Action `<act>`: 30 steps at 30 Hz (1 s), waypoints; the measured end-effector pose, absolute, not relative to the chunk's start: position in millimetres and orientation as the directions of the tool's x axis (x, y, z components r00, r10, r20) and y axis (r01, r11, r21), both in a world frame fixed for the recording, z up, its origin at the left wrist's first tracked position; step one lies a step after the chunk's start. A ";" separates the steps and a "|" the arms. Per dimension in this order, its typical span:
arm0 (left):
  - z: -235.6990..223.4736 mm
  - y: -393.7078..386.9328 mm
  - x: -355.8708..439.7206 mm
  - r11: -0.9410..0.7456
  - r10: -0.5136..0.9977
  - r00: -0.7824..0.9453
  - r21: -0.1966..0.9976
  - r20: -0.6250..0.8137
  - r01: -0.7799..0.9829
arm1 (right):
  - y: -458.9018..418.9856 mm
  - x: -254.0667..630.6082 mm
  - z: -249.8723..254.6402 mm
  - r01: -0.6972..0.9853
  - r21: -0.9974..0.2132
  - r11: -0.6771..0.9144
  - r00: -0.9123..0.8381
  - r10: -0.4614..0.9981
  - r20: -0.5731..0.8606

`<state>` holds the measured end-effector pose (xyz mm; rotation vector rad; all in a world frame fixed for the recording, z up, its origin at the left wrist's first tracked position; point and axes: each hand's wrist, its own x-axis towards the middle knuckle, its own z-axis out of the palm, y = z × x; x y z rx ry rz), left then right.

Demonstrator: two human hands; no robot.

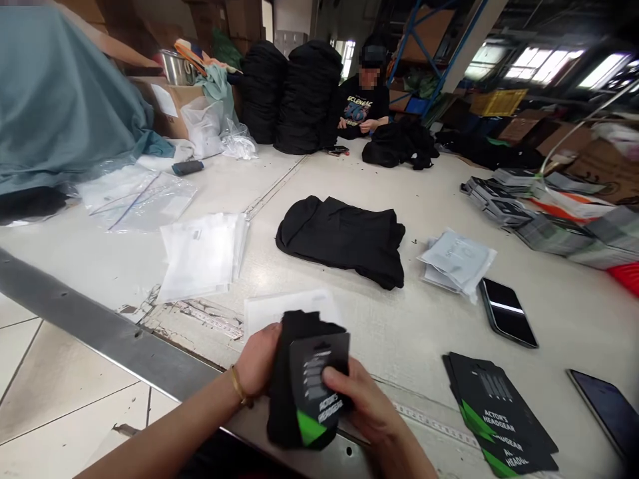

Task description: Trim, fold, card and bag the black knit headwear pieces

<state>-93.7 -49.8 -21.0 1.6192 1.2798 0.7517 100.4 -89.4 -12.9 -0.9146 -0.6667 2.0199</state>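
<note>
Head: right hand closed on card

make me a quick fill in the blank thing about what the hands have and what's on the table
1. The left hand holds black cloth, and the right hand holds a card against it, marked "____ HEADGEAR".
2. The card's lower left corner is coloured ____.
3. From the wearer's view, the pile of cards lies to the ____ of both hands.
4. Altogether, ____ phones lie on the table.

Missing words: ACTOR'S; green; right; two
</note>
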 end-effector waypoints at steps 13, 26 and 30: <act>-13.7 -53.0 -98.9 -0.376 0.821 0.567 0.815 0.071 0.442 | -97.6 117.2 -11.0 -0.249 -0.827 -0.505 -0.396 0.832 -0.389; -16.0 -61.9 -85.6 -0.820 0.555 0.816 0.272 0.161 0.504 | -82.3 98.2 -14.8 -0.372 -0.865 -0.335 -0.001 0.932 -0.361; -36.7 -85.8 -64.5 -0.730 0.675 0.663 0.429 0.324 0.532 | -84.5 84.1 -30.4 -0.348 -0.915 -0.204 0.149 0.952 -0.269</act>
